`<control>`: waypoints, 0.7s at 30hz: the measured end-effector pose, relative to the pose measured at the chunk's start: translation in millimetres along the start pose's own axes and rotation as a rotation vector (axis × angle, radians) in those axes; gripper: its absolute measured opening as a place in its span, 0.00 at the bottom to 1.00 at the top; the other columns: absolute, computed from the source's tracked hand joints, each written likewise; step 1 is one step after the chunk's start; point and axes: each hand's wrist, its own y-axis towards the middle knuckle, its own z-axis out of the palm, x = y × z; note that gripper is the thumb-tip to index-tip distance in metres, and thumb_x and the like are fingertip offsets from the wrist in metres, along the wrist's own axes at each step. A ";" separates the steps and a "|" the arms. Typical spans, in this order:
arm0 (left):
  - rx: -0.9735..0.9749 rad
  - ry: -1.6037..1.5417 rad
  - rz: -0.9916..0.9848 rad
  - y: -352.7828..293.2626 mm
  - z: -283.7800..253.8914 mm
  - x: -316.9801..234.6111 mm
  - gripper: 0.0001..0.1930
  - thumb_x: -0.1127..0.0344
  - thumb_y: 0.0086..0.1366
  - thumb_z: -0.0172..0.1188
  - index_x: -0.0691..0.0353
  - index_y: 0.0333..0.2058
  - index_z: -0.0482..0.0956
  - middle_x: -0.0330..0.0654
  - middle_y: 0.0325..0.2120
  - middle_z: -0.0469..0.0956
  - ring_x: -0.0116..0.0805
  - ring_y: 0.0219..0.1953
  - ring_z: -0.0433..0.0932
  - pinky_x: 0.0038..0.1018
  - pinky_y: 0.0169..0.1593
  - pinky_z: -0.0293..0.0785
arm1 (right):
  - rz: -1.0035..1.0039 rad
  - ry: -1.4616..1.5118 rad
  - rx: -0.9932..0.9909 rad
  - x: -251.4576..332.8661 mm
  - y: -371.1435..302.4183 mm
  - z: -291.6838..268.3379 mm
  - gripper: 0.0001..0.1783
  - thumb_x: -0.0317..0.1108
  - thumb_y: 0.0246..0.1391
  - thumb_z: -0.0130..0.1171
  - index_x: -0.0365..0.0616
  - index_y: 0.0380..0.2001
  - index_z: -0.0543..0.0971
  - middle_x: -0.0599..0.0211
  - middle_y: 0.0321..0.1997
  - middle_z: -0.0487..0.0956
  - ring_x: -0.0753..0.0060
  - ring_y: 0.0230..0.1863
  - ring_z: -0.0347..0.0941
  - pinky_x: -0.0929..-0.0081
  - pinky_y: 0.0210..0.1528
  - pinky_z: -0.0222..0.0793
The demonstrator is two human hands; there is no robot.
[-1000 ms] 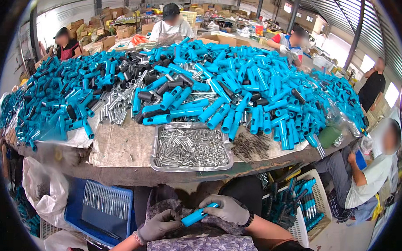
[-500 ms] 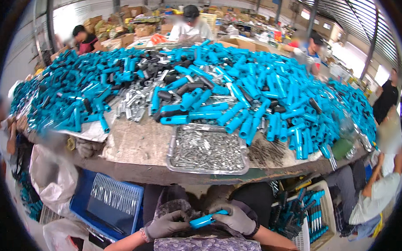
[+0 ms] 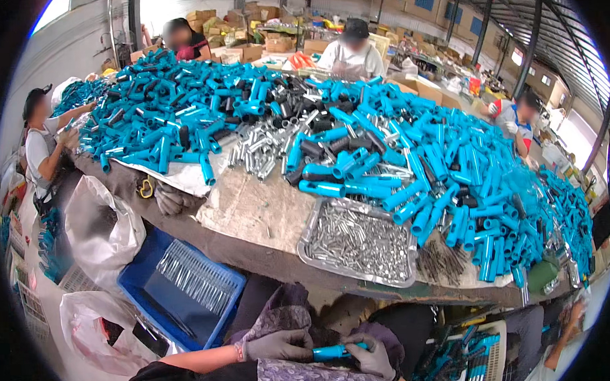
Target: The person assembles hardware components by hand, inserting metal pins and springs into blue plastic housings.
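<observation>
Two gloved hands meet low in the head view, just above a purple patterned apron point(image 3: 311, 377). The right hand point(image 3: 370, 355) has its fingers closed around a blue tube point(image 3: 332, 352), which lies nearly level between the hands. The left hand point(image 3: 283, 344) has its fingers drawn close together at the tube's left end; whether they pinch it or something small there, I cannot tell. Beyond the hands stands a long table, its near edge carrying a metal tray point(image 3: 356, 274) filled with small silver pins point(image 3: 360, 239). Just right of the tray lie thin dark pieces point(image 3: 442, 261), and behind it spreads a big heap of blue handles point(image 3: 452, 162), mixed with black sleeves point(image 3: 295, 103) and silver tubes point(image 3: 263, 145). Left of the left hand sits a blue bin point(image 3: 139, 280) with slim metal rods point(image 3: 197, 278) lined up in a row, and a white sack point(image 3: 128, 227) stands just beyond it. Right of the right hand, a pale crate point(image 3: 502, 348) contains blue and black pieces. Several co-workers are around the table, one in a black cap point(image 3: 356, 29) at the far side.
</observation>
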 end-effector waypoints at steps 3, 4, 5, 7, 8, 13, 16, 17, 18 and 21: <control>0.055 0.060 0.109 5.7 -0.8 16.4 0.12 0.60 0.69 0.61 0.61 0.44 0.76 0.32 0.37 0.76 0.17 0.42 0.70 0.19 0.48 0.67 | 0.041 -0.024 -0.139 -9.3 -2.5 4.2 0.10 0.33 0.62 0.58 0.36 0.38 0.82 0.64 0.38 0.84 0.76 0.39 0.77 0.72 0.46 0.73; 0.048 0.031 0.098 5.0 -1.7 20.3 0.12 0.60 0.69 0.61 0.61 0.44 0.76 0.32 0.37 0.75 0.18 0.42 0.70 0.20 0.49 0.67 | 0.030 -0.022 -0.128 -15.2 0.4 5.3 0.10 0.33 0.62 0.58 0.36 0.38 0.82 0.64 0.38 0.84 0.76 0.39 0.77 0.72 0.46 0.73; 0.050 0.004 0.093 6.6 -1.0 21.1 0.12 0.61 0.69 0.62 0.62 0.43 0.76 0.31 0.36 0.75 0.17 0.42 0.69 0.20 0.49 0.67 | 0.003 -0.019 -0.152 -15.9 -0.6 7.2 0.11 0.35 0.62 0.58 0.37 0.39 0.83 0.63 0.37 0.83 0.74 0.40 0.76 0.72 0.47 0.71; 0.048 0.122 0.222 9.9 -4.3 24.3 0.11 0.62 0.68 0.62 0.62 0.42 0.76 0.30 0.36 0.75 0.16 0.42 0.69 0.19 0.48 0.67 | -0.045 -0.012 -0.203 -15.7 -0.2 11.2 0.14 0.39 0.61 0.57 0.41 0.41 0.83 0.62 0.34 0.82 0.71 0.41 0.75 0.72 0.48 0.68; 0.045 0.125 0.219 10.0 -4.3 23.3 0.11 0.62 0.68 0.62 0.62 0.42 0.76 0.30 0.36 0.75 0.16 0.42 0.69 0.19 0.48 0.67 | -0.046 -0.007 -0.200 -14.2 -0.8 11.9 0.14 0.39 0.61 0.57 0.41 0.41 0.83 0.62 0.34 0.82 0.71 0.41 0.75 0.72 0.48 0.68; 0.035 0.040 0.057 10.3 -7.2 22.4 0.12 0.61 0.68 0.63 0.62 0.42 0.76 0.30 0.35 0.74 0.16 0.41 0.69 0.19 0.48 0.66 | 0.011 0.015 -0.235 5.6 -0.6 18.6 0.14 0.40 0.63 0.55 0.40 0.38 0.82 0.64 0.33 0.81 0.71 0.40 0.74 0.72 0.45 0.68; 0.033 0.021 0.082 12.5 -8.2 20.7 0.12 0.60 0.67 0.64 0.62 0.42 0.76 0.30 0.35 0.75 0.16 0.41 0.69 0.19 0.48 0.67 | 0.092 -0.079 -0.195 22.3 -0.5 17.0 0.15 0.41 0.63 0.55 0.40 0.37 0.82 0.64 0.33 0.80 0.72 0.38 0.74 0.72 0.44 0.68; 0.032 0.021 0.082 11.8 -8.1 17.9 0.12 0.60 0.67 0.64 0.62 0.42 0.76 0.30 0.35 0.75 0.16 0.41 0.69 0.19 0.48 0.67 | 0.092 -0.079 -0.194 20.6 0.9 17.1 0.15 0.41 0.63 0.55 0.40 0.37 0.82 0.64 0.33 0.80 0.72 0.38 0.74 0.72 0.44 0.68; 0.032 0.039 0.102 10.7 -7.6 14.6 0.13 0.60 0.67 0.64 0.62 0.42 0.76 0.30 0.35 0.75 0.16 0.42 0.69 0.19 0.48 0.67 | 0.099 -0.069 -0.203 16.9 1.0 17.1 0.15 0.41 0.63 0.55 0.40 0.37 0.82 0.64 0.33 0.80 0.72 0.38 0.74 0.72 0.44 0.68; 0.026 0.083 0.136 12.5 -10.4 17.6 0.13 0.59 0.67 0.64 0.63 0.42 0.76 0.31 0.36 0.75 0.16 0.42 0.70 0.20 0.48 0.67 | 0.103 -0.069 -0.201 12.8 2.6 15.7 0.15 0.42 0.63 0.56 0.40 0.38 0.82 0.64 0.34 0.80 0.72 0.37 0.73 0.72 0.44 0.68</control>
